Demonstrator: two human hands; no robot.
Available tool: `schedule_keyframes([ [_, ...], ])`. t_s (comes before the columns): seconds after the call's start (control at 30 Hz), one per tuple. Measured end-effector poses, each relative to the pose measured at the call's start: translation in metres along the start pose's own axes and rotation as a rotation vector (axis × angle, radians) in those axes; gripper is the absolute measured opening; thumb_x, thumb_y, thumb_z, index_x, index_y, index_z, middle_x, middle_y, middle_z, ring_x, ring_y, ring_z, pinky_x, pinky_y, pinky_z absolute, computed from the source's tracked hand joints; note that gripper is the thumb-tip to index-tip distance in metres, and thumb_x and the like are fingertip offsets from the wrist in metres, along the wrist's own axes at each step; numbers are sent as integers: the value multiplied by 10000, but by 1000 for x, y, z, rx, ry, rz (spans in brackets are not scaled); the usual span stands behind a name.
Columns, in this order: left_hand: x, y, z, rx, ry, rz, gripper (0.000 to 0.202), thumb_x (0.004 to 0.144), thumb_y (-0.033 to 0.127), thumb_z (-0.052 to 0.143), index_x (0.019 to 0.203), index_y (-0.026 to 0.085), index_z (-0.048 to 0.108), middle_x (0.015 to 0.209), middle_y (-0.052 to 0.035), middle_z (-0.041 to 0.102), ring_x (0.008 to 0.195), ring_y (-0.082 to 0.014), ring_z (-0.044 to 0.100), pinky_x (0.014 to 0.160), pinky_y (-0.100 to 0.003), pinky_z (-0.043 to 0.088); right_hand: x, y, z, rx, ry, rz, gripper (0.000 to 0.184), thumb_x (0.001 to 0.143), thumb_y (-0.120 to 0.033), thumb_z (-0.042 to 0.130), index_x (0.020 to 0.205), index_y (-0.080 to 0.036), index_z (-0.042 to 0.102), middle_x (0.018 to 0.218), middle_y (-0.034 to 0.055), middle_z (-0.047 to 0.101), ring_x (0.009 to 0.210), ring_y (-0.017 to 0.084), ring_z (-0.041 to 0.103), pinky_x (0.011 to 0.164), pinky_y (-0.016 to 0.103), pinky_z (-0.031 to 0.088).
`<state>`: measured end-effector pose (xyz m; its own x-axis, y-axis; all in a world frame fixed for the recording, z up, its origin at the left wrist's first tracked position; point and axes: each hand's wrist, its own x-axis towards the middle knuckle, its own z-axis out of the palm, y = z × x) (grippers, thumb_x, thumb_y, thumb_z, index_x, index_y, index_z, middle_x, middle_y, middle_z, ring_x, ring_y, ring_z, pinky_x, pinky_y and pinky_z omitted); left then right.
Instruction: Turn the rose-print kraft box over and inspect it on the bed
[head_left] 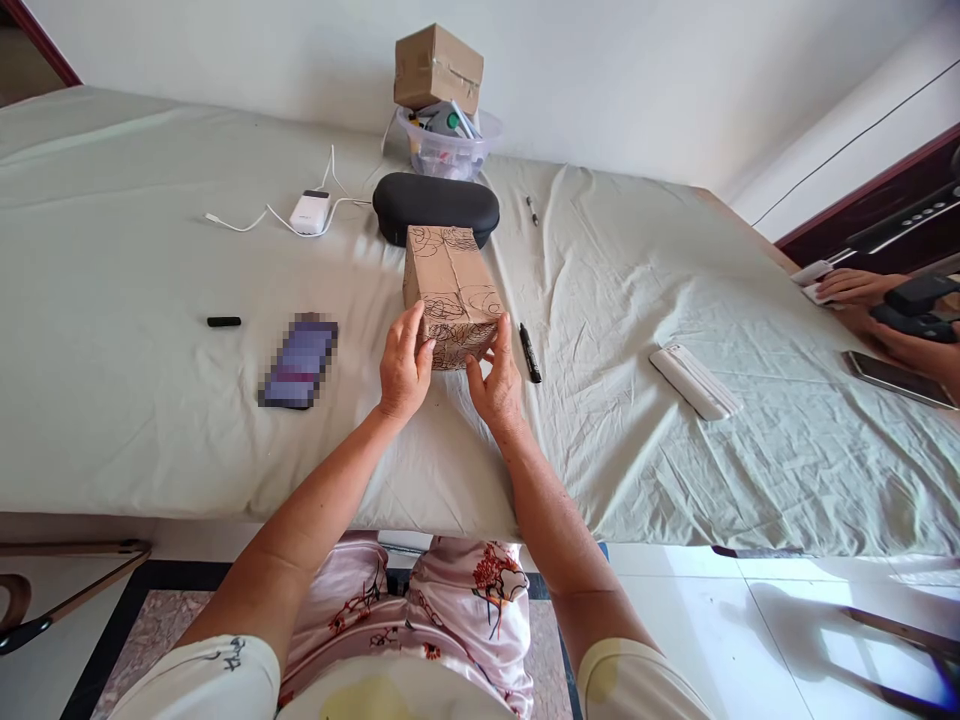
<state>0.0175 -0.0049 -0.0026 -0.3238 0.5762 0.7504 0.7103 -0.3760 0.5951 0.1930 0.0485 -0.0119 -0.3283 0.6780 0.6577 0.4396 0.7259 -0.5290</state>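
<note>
A brown cardboard box [451, 278] with black scribbles on its top and front sits on the cloth-covered table before me. My left hand [406, 366] is against its near left corner, fingers on the side and thumb at the front. Against the near right corner, my right hand [496, 378] holds it the same way, thumb near the lower front edge. The box is gripped between both hands. Just right of the box lies a black marker [529, 353]; its separate black cap [223, 322] rests far to the left. The box's underside is hidden.
Behind the box lies a black case [436, 205]. A white power bank [310, 212] with cable and a blurred phone [300, 362] are at left. At the back, a plastic basket [450, 150] carries another carton [439, 68]. A pen [532, 210], a white ridged object [695, 381] and another person's hands [862, 287] are rightward.
</note>
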Motion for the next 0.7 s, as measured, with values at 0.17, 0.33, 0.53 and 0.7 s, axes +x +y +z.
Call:
schedule_keyframes([
  [0.17,-5,-21,5,-44,-120,-182,521,1082,352,527,1574,190,482,1531,-204,635,1446,-273,631,1137,-420,608,-2,0,3,61,-4,90,820,1111,-559,387,1779,-266,12,1779,188,344,1500,293,591,1022,483,697],
  [0.33,-9,-32,10,-43,-164,-252,564,975,179,615,1532,193,529,1466,-190,687,1382,-279,682,1171,-443,591,-1,-5,1,137,-17,162,838,1079,-535,443,1767,-263,48,1729,209,421,1403,277,664,1035,465,687],
  [0.53,-10,-36,9,7,-221,-303,637,929,118,663,1544,191,513,1470,-200,675,1365,-311,687,1166,-474,584,-3,5,6,175,-80,285,892,980,-453,537,1737,-180,154,1495,233,629,1213,279,725,958,467,690],
  [0.7,-12,-36,10,80,-260,-362,676,871,63,669,1524,182,543,1368,-195,712,1265,-340,714,1086,-494,610,-5,11,7,65,-153,329,802,925,-435,545,1662,-177,362,1353,194,711,1076,283,745,1005,514,646],
])
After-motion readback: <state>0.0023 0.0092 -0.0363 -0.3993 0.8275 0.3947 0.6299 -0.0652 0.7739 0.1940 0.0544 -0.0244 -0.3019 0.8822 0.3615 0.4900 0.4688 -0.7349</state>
